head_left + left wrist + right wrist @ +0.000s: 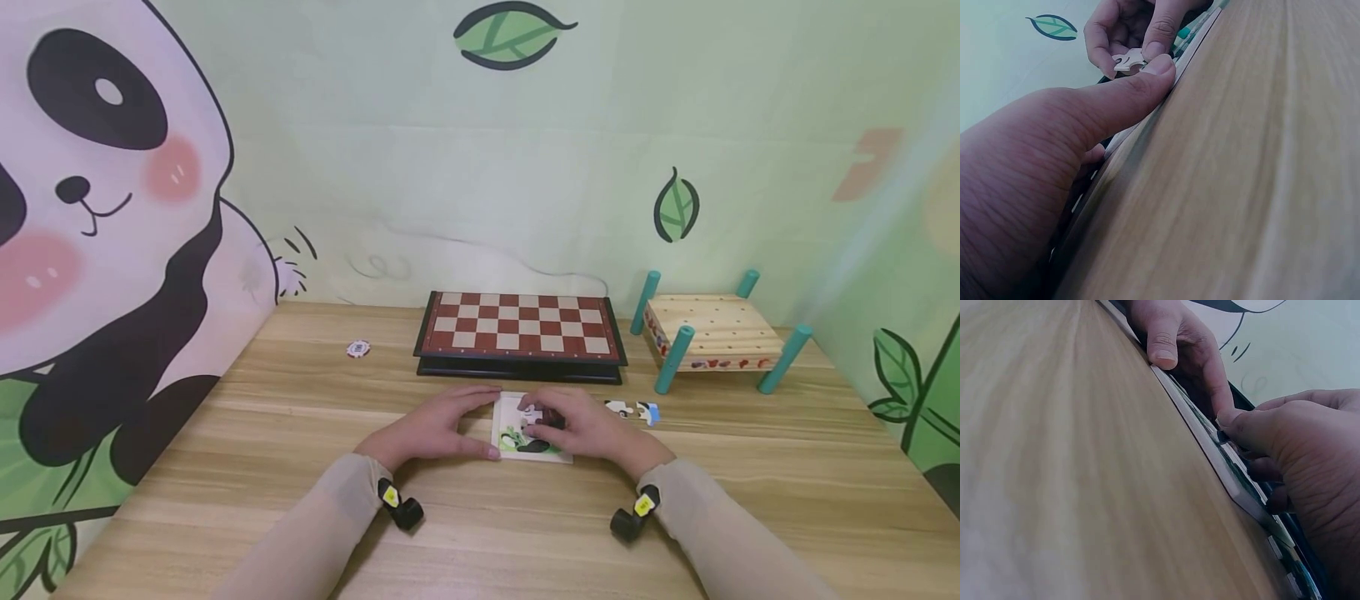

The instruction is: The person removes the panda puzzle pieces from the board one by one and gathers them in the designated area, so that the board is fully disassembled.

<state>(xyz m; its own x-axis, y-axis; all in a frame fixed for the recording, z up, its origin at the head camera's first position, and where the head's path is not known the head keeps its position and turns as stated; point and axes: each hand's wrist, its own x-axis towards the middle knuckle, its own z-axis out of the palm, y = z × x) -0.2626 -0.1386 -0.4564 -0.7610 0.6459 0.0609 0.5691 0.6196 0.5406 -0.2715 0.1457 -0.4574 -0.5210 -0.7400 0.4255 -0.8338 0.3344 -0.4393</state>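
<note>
A small puzzle tray (536, 457) with a pale rim lies on the table, its picture showing green leaves and black-and-white shapes. My left hand (435, 425) holds the tray at its left side, thumb by the near corner and fingers by the far one. Over the tray, my right hand (581, 423) pinches a pale jigsaw piece (1127, 61) between thumb and fingers. Whether this piece touches the tray is hard to tell. Just right of the right hand lie loose jigsaw pieces (647, 412), partly hidden by that hand.
Behind the tray sits a red-and-white chessboard (517, 325) on a black base. To the right stands a wooden pegboard (712, 325) with teal legs. A poker chip (358, 348) lies at the left on the wooden table (262, 417). A panda-printed wall closes the back.
</note>
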